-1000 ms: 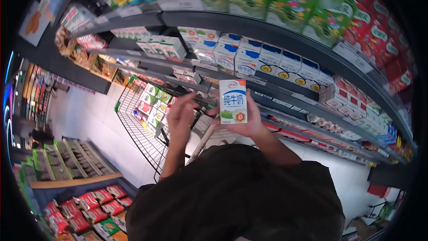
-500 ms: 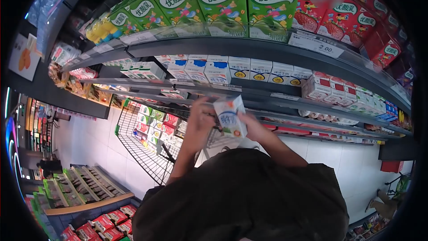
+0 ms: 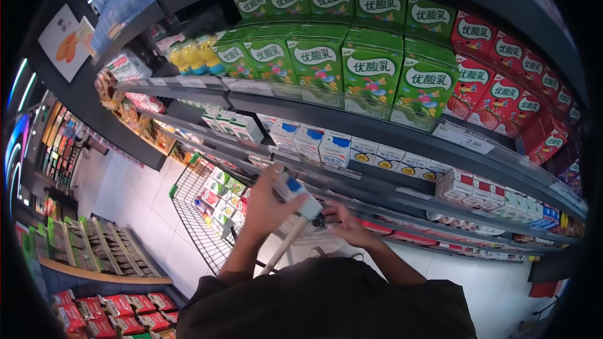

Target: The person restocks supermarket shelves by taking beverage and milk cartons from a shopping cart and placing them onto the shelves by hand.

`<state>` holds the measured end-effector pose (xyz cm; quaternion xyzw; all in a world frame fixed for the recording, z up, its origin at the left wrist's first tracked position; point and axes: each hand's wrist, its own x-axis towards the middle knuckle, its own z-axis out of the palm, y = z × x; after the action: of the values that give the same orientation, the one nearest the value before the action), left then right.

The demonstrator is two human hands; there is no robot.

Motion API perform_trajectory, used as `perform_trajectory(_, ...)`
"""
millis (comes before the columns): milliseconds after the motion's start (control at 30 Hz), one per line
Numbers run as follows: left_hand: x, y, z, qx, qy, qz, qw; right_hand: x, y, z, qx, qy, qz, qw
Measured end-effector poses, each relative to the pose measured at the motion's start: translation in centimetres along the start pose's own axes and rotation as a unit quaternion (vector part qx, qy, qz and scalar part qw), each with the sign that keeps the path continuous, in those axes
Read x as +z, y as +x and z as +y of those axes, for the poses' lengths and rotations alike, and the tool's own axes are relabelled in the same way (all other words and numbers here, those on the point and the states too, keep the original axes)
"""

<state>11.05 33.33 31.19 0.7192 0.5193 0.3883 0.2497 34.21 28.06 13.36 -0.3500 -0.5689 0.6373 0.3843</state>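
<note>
My left hand [image 3: 262,208] is wrapped around a white milk carton [image 3: 294,186] with blue markings, held tilted above the shopping cart's handle [image 3: 284,246]. Part of the carton is covered by my fingers. My right hand [image 3: 350,228] is off the carton, to its right, with fingers bent but apart. It is close to a dark fitting at the handle's end; whether it touches that cannot be made out. Ahead and to the left stretches the wire shopping cart [image 3: 183,204], with several drink cartons [image 3: 220,198] inside.
Shelves run across in front, with green drink boxes [image 3: 370,69] and red ones [image 3: 502,97] on top. White milk cartons [image 3: 336,147] line the shelf below, above a price rail [image 3: 465,138]. A display of red packets [image 3: 116,306] stands at the lower left.
My right hand has let go of the carton and moved down. My left hand now grips the carton, which has shifted left and tilted. The view has turned upward toward the shelves.
</note>
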Motion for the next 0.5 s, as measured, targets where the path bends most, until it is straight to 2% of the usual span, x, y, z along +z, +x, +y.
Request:
perform_trajectory(133, -2.6, 4.1, -3.3, 0.064, 0.023, 0.166, 0.984, -2.0, 0.0, 4.8, 0.145, 0.098, -0.031, 0.984)
perform_trajectory(233, -4.1, 6.7, -3.4, 0.045, 0.122, 0.232, 0.964, -2.9, -1.1, 7.4, 0.233, -0.010, 0.034, 0.972)
perform_trajectory(333, -4.5, 9.0, -5.8, 0.022, 0.087, 0.240, 0.967, -2.7, -1.9, 8.9, 0.240, -0.109, 0.087, 0.961)
perform_trajectory(400, -4.5, 9.8, -6.4, 0.000, 0.051, 0.236, 0.970, -2.1, -2.2, 8.2, 0.228, -0.078, 0.085, 0.967)
perform_trajectory(500, -3.9, 11.1, -7.2, 0.041, 0.117, 0.233, 0.965, -1.5, -0.5, 7.0, 0.201, -0.063, 0.064, 0.976)
